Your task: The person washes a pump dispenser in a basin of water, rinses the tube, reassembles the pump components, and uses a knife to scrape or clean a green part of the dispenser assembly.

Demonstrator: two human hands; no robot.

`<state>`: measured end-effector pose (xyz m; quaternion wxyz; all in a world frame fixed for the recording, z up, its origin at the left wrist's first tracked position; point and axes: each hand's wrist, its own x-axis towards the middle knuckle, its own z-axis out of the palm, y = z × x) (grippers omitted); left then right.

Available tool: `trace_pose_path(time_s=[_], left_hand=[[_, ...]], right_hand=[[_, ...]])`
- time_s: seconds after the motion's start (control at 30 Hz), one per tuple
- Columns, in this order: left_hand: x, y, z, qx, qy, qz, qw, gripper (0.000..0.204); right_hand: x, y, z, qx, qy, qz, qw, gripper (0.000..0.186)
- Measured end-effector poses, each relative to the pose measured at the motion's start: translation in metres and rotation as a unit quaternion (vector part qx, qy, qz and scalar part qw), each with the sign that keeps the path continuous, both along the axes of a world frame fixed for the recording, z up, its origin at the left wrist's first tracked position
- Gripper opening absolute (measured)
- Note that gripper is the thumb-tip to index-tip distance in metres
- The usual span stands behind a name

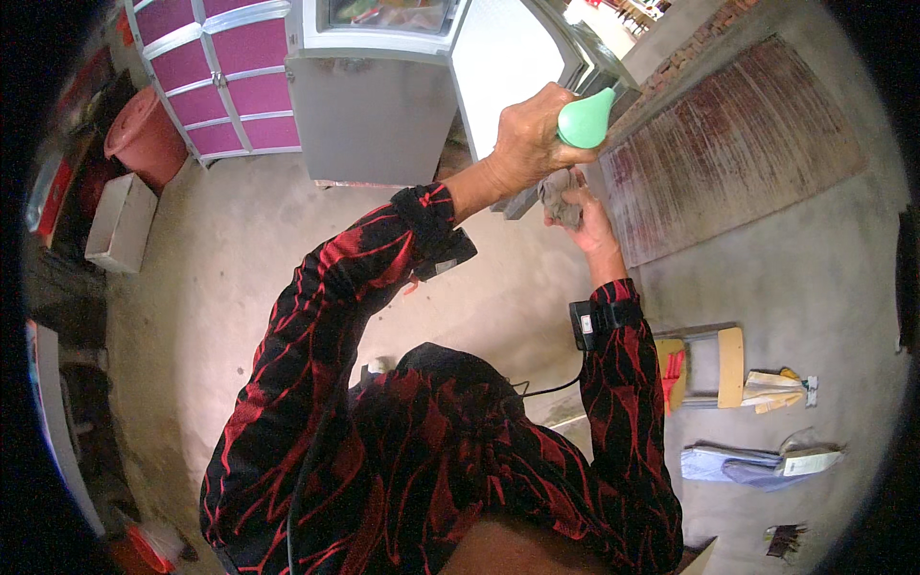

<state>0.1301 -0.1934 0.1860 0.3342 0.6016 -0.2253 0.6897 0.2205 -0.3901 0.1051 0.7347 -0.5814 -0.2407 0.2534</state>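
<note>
1. In the head view, our left hand (530,139) is raised beside a refrigerator (374,120), its fingers curled around a mint-green bottle (583,121) with a teardrop-shaped top
2. The bottle is above and slightly right of our right hand (594,228), whose fingers pinch a crumpled gray cloth (560,198); we cannot tell whether the cloth touches the refrigerator
3. The refrigerator's upper door (508,72) stands open, its white inner face showing just left of the bottle
4. To our right, a streaked brown panel (738,144) lies on the concrete floor (383,259), with white-and-yellow gloves (774,388) farther down
5. Well to our left, a red bucket (149,142) stands near a white box (122,222) and a magenta-paneled door (244,81)
</note>
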Motion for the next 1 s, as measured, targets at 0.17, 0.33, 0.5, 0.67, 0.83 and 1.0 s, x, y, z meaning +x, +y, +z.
trace_pose_path(time_s=[0.17,0.33,0.5,0.67,0.83,1.0], left_hand=[[-0.012,0.006,0.019,0.012,-0.047,-0.013,0.999,0.041],[-0.008,0.008,-0.001,0.060,-0.031,-0.032,0.997,0.040],[0.014,0.012,-0.060,0.124,0.059,-0.060,0.989,0.039],[0.020,0.010,-0.051,0.140,0.056,-0.061,0.987,0.043],[0.012,0.016,0.009,0.121,-0.042,-0.052,0.990,0.046],[0.038,0.000,-0.023,0.081,-0.004,-0.077,0.994,0.039]], right_hand=[[-0.008,-0.006,0.001,-0.039,0.009,-0.032,0.999,0.052],[-0.001,-0.016,-0.014,-0.065,0.010,-0.036,0.997,0.061],[0.003,-0.013,-0.014,-0.049,0.008,-0.028,0.998,0.071],[0.005,-0.016,-0.014,-0.055,0.004,-0.034,0.998,0.061],[0.003,-0.014,-0.020,-0.035,0.013,-0.038,0.999,0.048],[-0.002,-0.029,-0.041,-0.081,0.088,-0.073,0.990,0.039]])
